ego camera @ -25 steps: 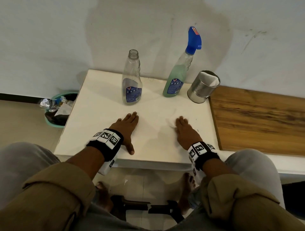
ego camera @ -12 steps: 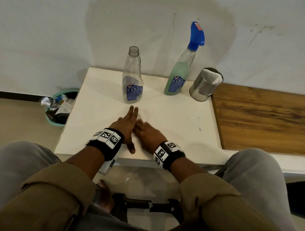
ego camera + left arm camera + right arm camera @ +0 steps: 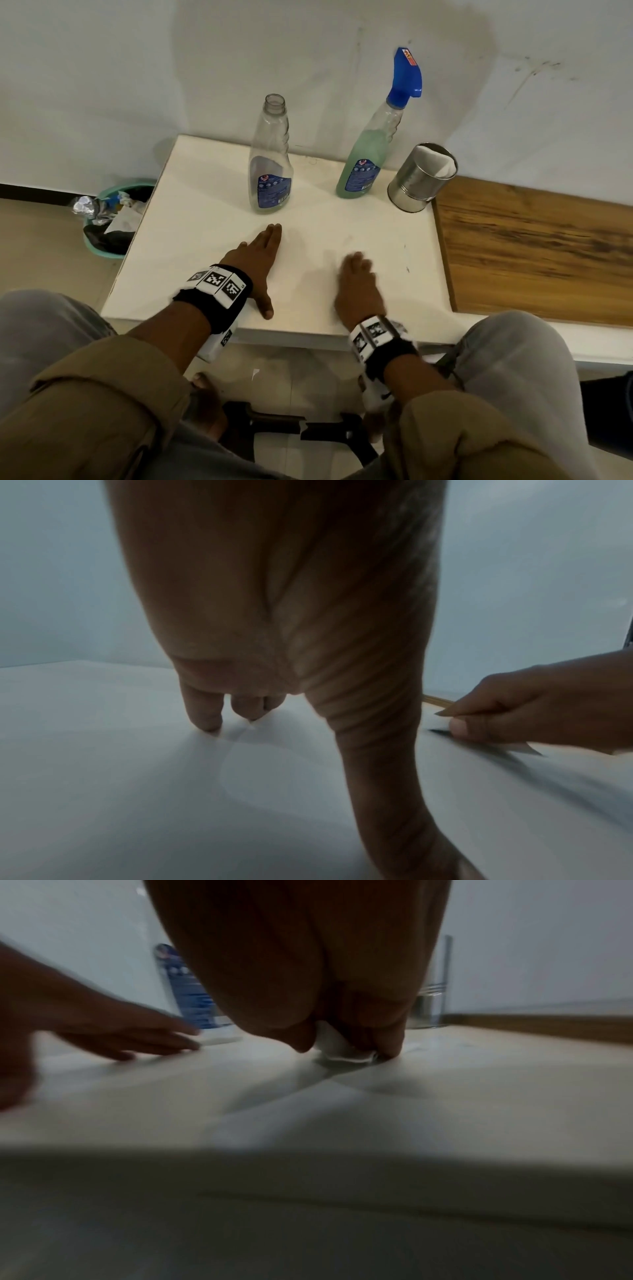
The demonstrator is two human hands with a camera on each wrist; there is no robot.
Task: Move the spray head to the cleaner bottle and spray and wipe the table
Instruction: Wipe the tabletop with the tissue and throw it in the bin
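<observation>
Since half a second ago my right hand point(image 3: 358, 286) has swept back rightward, away from my left hand point(image 3: 255, 263), which it was nearly touching; the left has stayed where it was. The right hand is curled down over a white tissue point(image 3: 344, 1049), pressing it to the white counter point(image 3: 394, 274); I judge this is mid-wipe, since the hand is blurred. My left hand lies flat, fingers straight, palm on the counter, holding nothing, probably to brace me while the other arm scrubs. The spray head point(image 3: 406, 73) is already screwed onto the cleaner bottle point(image 3: 364, 164), which holds green liquid and stands at the back near the wall, just beside a metal can point(image 3: 416, 186) with more tissue in it. The empty bottle point(image 3: 270, 161) stands capless to its left, out of my wiping path.
</observation>
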